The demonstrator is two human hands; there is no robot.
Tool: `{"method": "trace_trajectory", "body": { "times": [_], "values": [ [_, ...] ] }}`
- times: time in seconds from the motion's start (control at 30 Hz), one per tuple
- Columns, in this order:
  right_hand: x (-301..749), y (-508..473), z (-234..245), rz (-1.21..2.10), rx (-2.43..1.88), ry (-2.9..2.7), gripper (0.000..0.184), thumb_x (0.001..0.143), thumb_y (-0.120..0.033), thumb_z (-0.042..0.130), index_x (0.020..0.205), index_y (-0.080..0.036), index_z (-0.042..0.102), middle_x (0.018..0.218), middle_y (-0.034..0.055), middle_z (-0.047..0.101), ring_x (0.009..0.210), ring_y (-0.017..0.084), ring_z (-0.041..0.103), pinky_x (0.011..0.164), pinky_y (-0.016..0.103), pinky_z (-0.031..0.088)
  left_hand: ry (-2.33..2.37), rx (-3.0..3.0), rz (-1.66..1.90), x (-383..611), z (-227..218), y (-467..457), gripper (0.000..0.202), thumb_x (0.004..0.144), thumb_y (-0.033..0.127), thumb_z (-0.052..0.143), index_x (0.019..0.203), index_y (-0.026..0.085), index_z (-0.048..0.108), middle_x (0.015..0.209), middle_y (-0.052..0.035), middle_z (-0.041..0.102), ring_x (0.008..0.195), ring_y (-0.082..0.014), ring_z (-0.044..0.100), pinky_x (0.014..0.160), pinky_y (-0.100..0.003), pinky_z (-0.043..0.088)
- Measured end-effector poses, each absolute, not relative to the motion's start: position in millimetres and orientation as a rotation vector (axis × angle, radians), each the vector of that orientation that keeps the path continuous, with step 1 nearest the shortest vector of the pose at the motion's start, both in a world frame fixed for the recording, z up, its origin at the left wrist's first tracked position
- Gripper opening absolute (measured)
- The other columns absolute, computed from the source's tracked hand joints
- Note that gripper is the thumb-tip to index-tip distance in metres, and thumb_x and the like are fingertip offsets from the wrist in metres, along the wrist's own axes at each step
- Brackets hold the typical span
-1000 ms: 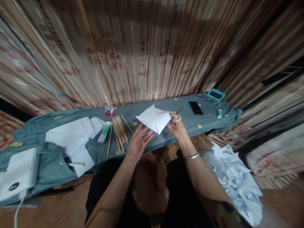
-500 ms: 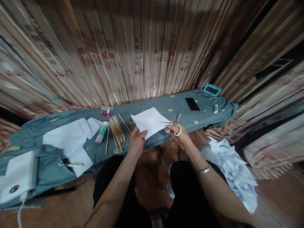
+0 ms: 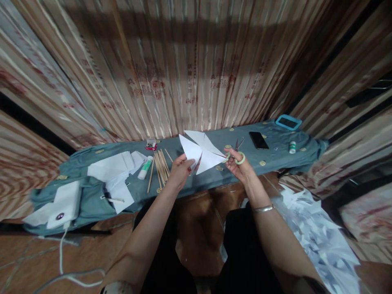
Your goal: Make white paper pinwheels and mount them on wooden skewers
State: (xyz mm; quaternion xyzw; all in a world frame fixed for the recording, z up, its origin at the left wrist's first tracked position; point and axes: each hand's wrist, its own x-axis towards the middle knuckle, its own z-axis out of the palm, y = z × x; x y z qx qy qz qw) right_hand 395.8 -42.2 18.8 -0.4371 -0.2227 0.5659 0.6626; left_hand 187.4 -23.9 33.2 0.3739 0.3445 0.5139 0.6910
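My left hand [image 3: 180,170] pinches the lower left part of a white sheet of paper [image 3: 200,152], which is held up over the blue-grey cloth-covered bench [image 3: 92,196]. My right hand [image 3: 240,166] grips scissors [image 3: 236,154] with light green handles, fingers through the loops. The blades point left into the paper, which splits into angled flaps. A silver bangle sits on my right wrist.
On the cloth lie a bundle of thin wooden sticks [image 3: 159,168], a glue tube [image 3: 145,168], white sheets [image 3: 113,168], a small red box [image 3: 151,145], a phone [image 3: 259,140], a blue-framed device [image 3: 288,122] and a small bottle [image 3: 292,147]. Paper scraps [image 3: 318,237] pile at the right. A white box [image 3: 65,199] sits far left.
The scissors have gone into the sheet and the paper now stands in separate flaps. My left hand shifted its grip along the paper's edge. The camera view swung left.
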Motion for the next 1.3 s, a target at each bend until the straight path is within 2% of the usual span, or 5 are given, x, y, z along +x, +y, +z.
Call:
{"method": "trace_trajectory", "body": {
  "times": [0.17,0.57,1.0,1.13,1.3],
  "values": [
    [392.1,-29.8,9.2,1.359,-0.925,-0.494,0.032,0.058,-0.033,0.084,0.081,-0.018,0.069,0.06,-0.0054,0.067,0.048,0.004,0.058,0.041,0.011,0.045,0.819,0.849,1.075,176.8,27.3,-4.8,0.026,0.048,0.026,0.076,0.07,0.013,0.07,0.061,-0.0006,0.069,0.051,-0.0109,0.056,0.051,-0.022,0.042],
    [395.1,-13.5,-34.9,1.309,-1.237,-0.612,0.044,0.042,-0.024,0.086,0.08,-0.019,0.066,0.056,-0.0091,0.056,0.046,0.006,0.045,0.043,0.019,0.035,0.909,0.818,1.014,191.2,-29.6,39.6,0.028,0.049,0.027,0.079,0.074,0.014,0.073,0.065,-0.0024,0.072,0.054,-0.0132,0.059,0.055,-0.024,0.043],
    [412.8,-6.1,-44.8,1.139,-1.44,-0.948,0.047,0.048,-0.049,0.081,0.081,-0.02,0.065,0.054,-0.0084,0.051,0.047,0.008,0.042,0.048,0.023,0.034,1.054,1.056,1.015,192.9,-57.9,52.4,0.029,0.062,0.034,0.073,0.082,0.014,0.075,0.072,-0.0022,0.072,0.066,-0.0182,0.063,0.067,-0.029,0.048],
    [425.4,-3.7,-50.9,0.843,-1.751,-1.124,0.059,0.057,-0.062,0.075,0.095,-0.02,0.063,0.067,0.0003,0.067,0.06,0.018,0.061,0.057,0.03,0.046,1.095,1.01,1.053,195.4,-65.4,51.9,0.029,0.062,0.035,0.072,0.083,0.015,0.074,0.076,-0.0029,0.073,0.072,-0.02,0.065,0.069,-0.03,0.049],
    [441.5,1.0,-49.9,0.215,-2.36,-1.443,0.064,0.076,-0.052,0.069,0.123,-0.012,0.052,0.089,0.0169,0.074,0.092,0.034,0.07,0.076,0.038,0.049,1.053,0.791,1.029,203.5,-67.4,40.8,0.035,0.06,0.03,0.073,0.092,0.016,0.069,0.077,-0.0019,0.071,0.066,-0.0165,0.063,0.058,-0.027,0.05]
  ]
}}
